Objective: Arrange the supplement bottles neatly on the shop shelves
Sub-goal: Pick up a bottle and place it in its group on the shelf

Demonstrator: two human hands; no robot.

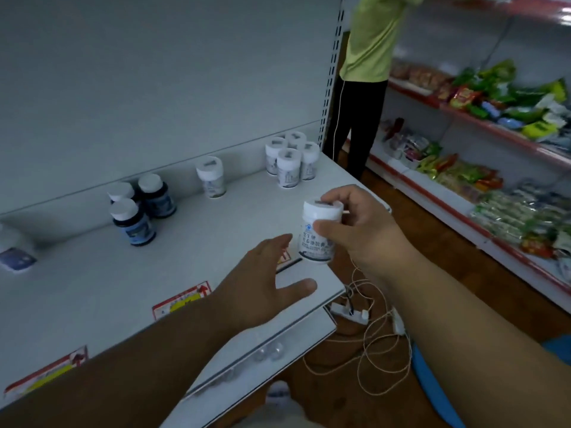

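A person's right hand [355, 230] grips a white bottle [318, 231] upright above the near right corner of a grey shelf [92, 279] — thumb across the label, fingers curled over the cap. The left hand [262, 282] hovers just beside it, open and empty, fingers spread. On the shelf stand four white bottles [290, 160] clustered at the far right, a lone white bottle [211, 177] to their left, and three dark bottles [139, 208] further left. Another person in a green shirt [370, 38] stands beyond.
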